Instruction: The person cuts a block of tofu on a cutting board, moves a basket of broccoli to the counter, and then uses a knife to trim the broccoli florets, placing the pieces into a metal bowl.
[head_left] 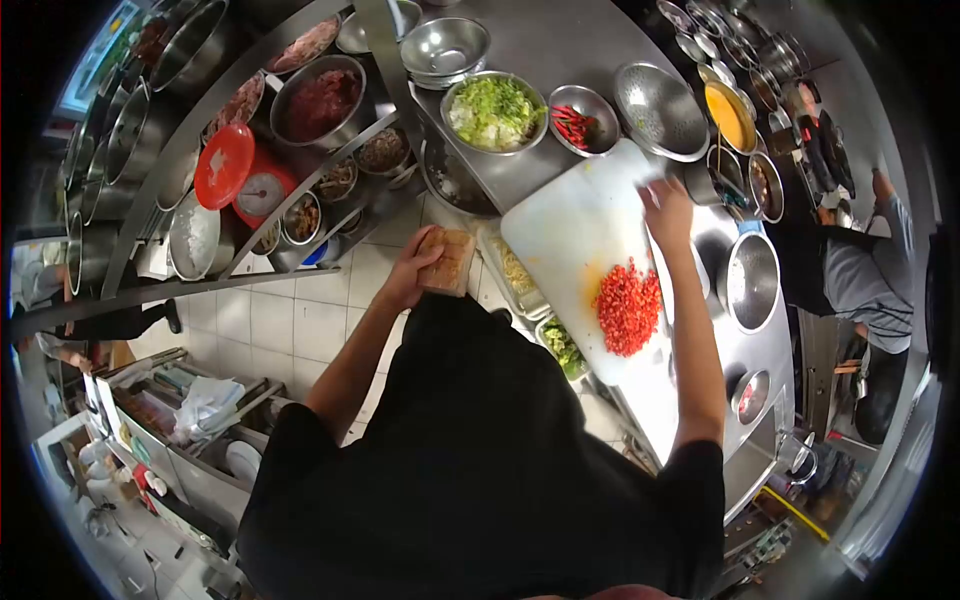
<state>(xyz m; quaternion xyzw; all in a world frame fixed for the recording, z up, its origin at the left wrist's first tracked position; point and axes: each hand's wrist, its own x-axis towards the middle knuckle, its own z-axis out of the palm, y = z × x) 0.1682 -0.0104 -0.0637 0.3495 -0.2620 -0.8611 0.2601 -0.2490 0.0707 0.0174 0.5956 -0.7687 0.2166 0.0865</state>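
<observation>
My left hand (404,272) is wrapped round a brownish rectangular block (448,262), held over the floor to the left of the counter. Its face looks pale brown with lines across it; I cannot tell what it is made of. Over the far right edge of a white cutting board (545,225) reaches my right hand (666,208), its fingers smeared by motion. Chopped red chillies (628,312) lie heaped on the near part of the board, beside an orange stain. Just beyond the board stand a bowl of whole red chillies (577,125) and a steel colander (660,108).
A bowl of chopped greens (494,112) stands at the back of the counter. Tubs of noodle-like strips (515,265) and green vegetables (562,348) sit below the board's left edge. Left, a shelf holds a red scale (258,190) and meat bowls. Another person (865,285) stands at right.
</observation>
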